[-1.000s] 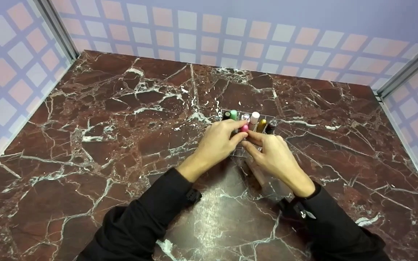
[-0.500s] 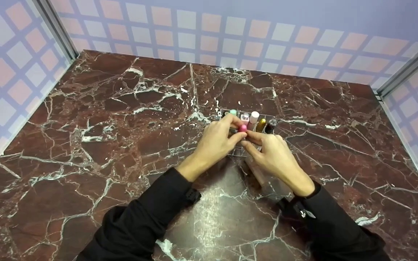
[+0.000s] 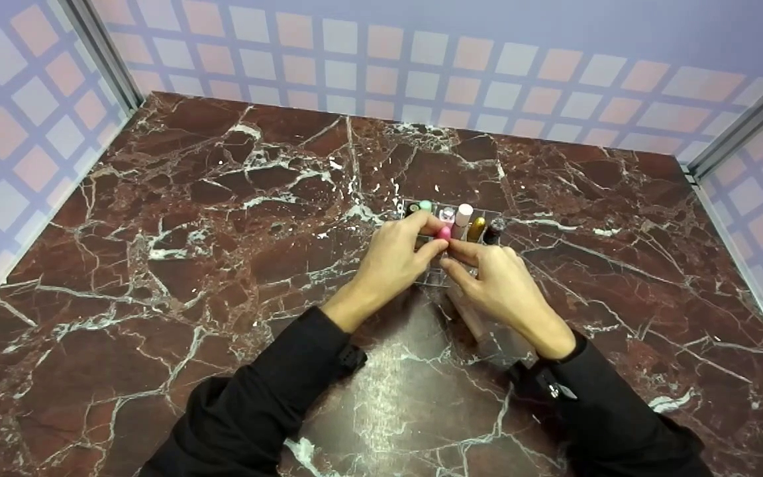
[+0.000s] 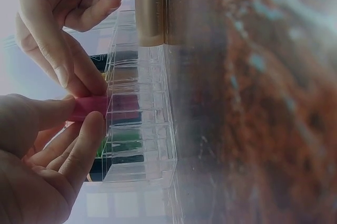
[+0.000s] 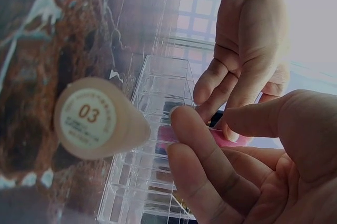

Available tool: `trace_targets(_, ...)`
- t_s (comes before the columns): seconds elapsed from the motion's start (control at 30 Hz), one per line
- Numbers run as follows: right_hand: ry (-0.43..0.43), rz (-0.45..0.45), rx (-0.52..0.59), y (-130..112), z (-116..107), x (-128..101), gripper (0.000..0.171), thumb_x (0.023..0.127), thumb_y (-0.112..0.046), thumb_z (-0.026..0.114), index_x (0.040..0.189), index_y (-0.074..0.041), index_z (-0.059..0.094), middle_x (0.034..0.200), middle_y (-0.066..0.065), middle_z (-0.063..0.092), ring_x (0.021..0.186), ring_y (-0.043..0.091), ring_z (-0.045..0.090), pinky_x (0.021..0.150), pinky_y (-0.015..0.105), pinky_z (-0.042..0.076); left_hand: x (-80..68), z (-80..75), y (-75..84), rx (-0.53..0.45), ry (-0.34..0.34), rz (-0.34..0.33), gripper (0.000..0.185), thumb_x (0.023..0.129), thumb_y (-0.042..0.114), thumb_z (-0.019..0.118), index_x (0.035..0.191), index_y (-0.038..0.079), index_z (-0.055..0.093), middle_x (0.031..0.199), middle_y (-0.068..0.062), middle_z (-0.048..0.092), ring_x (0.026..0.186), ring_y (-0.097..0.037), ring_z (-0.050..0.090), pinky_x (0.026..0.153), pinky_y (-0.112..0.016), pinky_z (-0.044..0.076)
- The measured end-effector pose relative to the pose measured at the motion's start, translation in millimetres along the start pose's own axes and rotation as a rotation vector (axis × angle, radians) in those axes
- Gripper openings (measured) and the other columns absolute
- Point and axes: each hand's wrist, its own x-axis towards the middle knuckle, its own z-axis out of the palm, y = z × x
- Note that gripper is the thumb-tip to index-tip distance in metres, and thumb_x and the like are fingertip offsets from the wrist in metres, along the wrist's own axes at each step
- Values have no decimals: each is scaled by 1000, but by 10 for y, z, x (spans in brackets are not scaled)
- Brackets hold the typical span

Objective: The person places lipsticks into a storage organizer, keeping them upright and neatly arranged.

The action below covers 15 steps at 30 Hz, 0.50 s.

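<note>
Head view: pink tube (image 3: 445,233) standing upright, half down in a cell of the clear organizer (image 3: 451,278) on the bench (image 3: 156,265).
Left hand (image 3: 395,262): pinching the tube's top.
Right hand (image 3: 497,281): pinching it from the opposite side (equally near).
Long axis: pointing straight down into the cell.

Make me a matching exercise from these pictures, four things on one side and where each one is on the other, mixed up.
Things:
1. pink tube
2. beige tube
3. clear organizer
4. green-capped tube

Places:
A. standing in the organizer's far left part
B. pinched between both hands
C. lying on the table beside the organizer
D. standing on the marble table

Pairs: 1-B, 2-C, 3-D, 4-A
</note>
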Motion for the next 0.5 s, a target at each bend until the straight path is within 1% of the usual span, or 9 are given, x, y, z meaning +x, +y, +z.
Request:
trace_targets(0.2, -2, 3, 3, -11, -7, -2, 43, 101, -30, 65, 138, -8, 61, 124, 10, 70, 38, 7, 33, 39, 29, 39, 0, 0, 3, -4, -4, -1, 18, 95, 10, 70, 113, 6, 68, 112, -8, 74, 102, -18, 69, 95, -36, 55)
trace_targets(0.4, 1, 6, -2, -11, -9, 0, 42, 101, -31, 64, 137, -9, 62, 123, 9, 71, 38, 7, 33, 37, 28, 38, 0, -2, 10, -6, -17, -18, 19, 95, 9, 70, 114, 6, 69, 113, -7, 74, 101, -16, 69, 93, -32, 56)
trace_targets(0.5, 4, 5, -11, -13, -10, 1, 42, 101, -31, 64, 137, -10, 63, 123, 9, 71, 38, 7, 32, 38, 29, 38, -1, -3, 10, 8, -24, -27, 20, 96, 9, 70, 115, 7, 70, 114, -6, 74, 101, -16, 69, 92, -31, 55)
